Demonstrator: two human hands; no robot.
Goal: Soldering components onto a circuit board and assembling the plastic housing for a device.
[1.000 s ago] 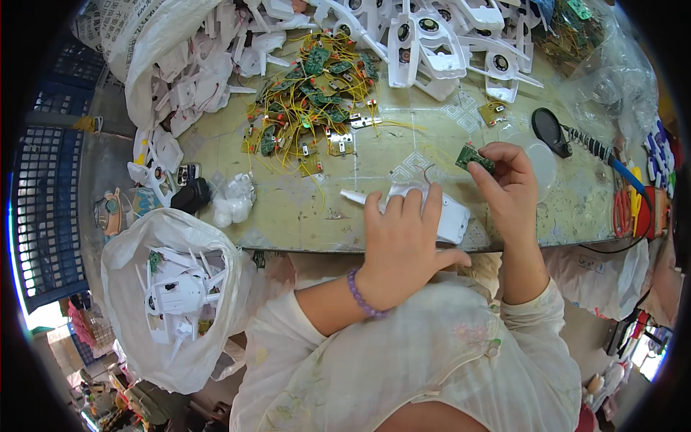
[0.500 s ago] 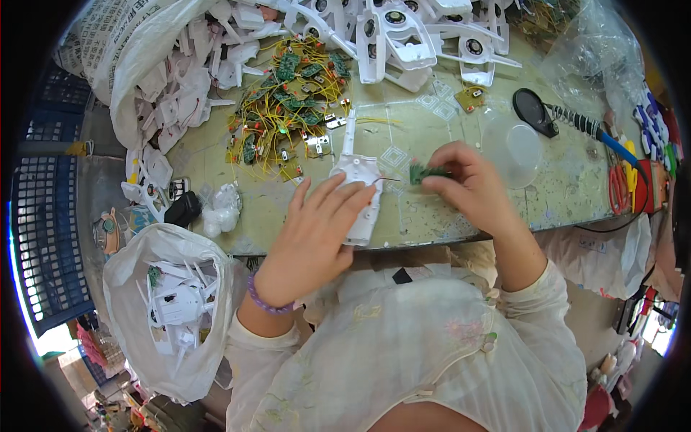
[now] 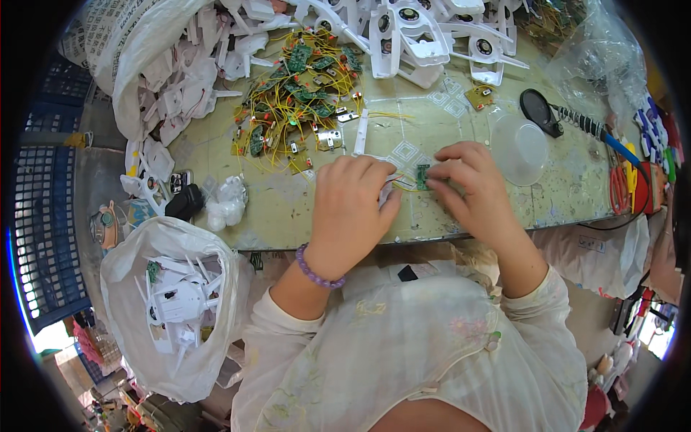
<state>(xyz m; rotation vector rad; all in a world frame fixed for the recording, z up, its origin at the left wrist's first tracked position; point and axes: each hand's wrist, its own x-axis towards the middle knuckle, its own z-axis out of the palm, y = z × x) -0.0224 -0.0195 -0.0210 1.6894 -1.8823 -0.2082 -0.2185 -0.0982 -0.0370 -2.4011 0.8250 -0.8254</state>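
Note:
My left hand (image 3: pixel 353 205), with a purple bead bracelet on the wrist, is curled over a white plastic housing (image 3: pixel 361 133). It hides most of the body; the narrow stem sticks out beyond the fingers. Thin wires show beside my left fingertips, reaching toward a small green circuit board (image 3: pixel 422 177). My right hand (image 3: pixel 471 187) has the board's right edge at its thumb and fingertips, just above the table. Whether the wires join the board is too small to tell.
A heap of green boards with yellow wires (image 3: pixel 299 93) lies beyond my hands. White housings (image 3: pixel 410 36) pile up at the back. To the right are a translucent round lid (image 3: pixel 520 150) and a black round-ended part (image 3: pixel 536 111). A white sack (image 3: pixel 115 288) of parts stands lower left.
My left hand has moved right and curled further over the housing. The circuit board has turned its face upward in my right fingers, and the two hands are closer together.

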